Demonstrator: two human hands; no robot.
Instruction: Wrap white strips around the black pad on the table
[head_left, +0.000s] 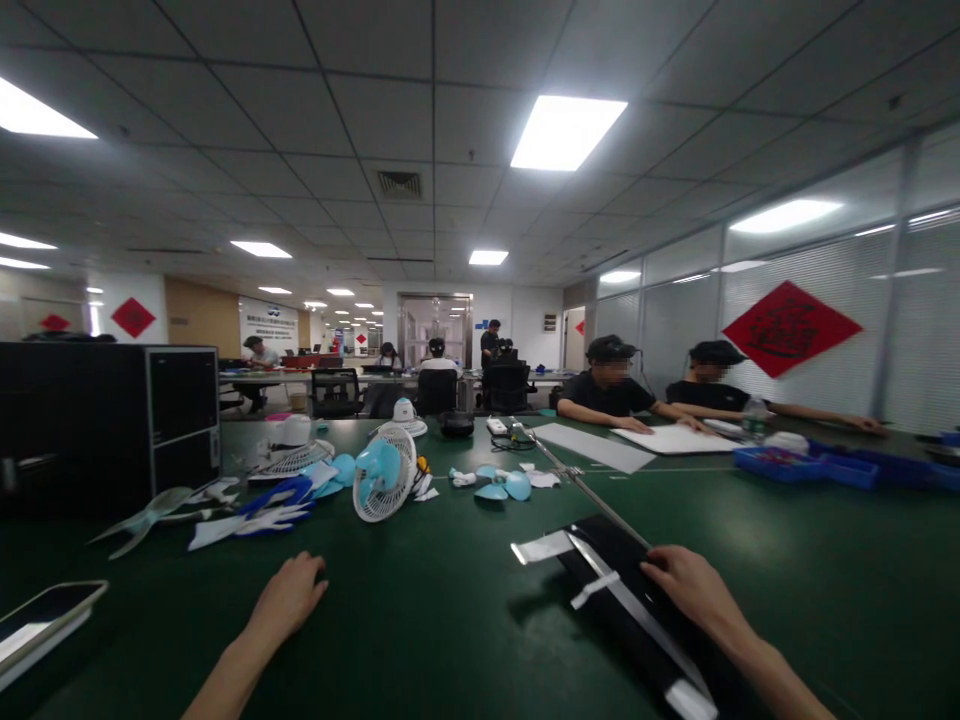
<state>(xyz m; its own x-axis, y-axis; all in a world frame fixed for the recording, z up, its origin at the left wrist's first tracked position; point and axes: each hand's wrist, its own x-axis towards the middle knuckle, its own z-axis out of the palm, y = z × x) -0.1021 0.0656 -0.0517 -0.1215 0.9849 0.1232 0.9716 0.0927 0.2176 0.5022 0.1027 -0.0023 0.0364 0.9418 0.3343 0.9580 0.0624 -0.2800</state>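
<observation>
My left hand (291, 592) rests on the green tabletop (420, 630), its fingers loosely bent and nothing in them. My right hand (686, 590) is closed at the edge of a long black piece (622, 590) with a silver strip along it. White tape (596, 588) crosses the strip, and a white tab sticks out at the far end. Beyond my right fingertips a thin metal rod (574, 475) slants away to the upper left. Whether the rod joins the black piece is hidden.
Fan parts lie ahead: a white fan guard with blue blades (384, 473), loose blue blades (502, 485), and gloves (259, 515). A black computer case (112, 420) stands left, a phone (49, 620) nearer. Blue trays (806, 465) and two seated people (611, 385) are at right.
</observation>
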